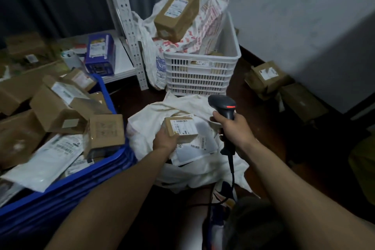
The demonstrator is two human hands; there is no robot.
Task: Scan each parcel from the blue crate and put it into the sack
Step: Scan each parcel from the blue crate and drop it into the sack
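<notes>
Head view: left hand [165,141] grips small cardboard box [181,128] by its near end over the sack [146,122] — looks light, stiff; right hand [231,126] wraps the scanner [223,105] handle.

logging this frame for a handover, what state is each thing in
left hand, grips the parcel
parcel, held label up over the sack
right hand, grips the scanner
scanner, red light lit
sack, open, parcels inside
crate, heaped with parcels
basket, holds a bag
box, tilted on top of the bag
</notes>
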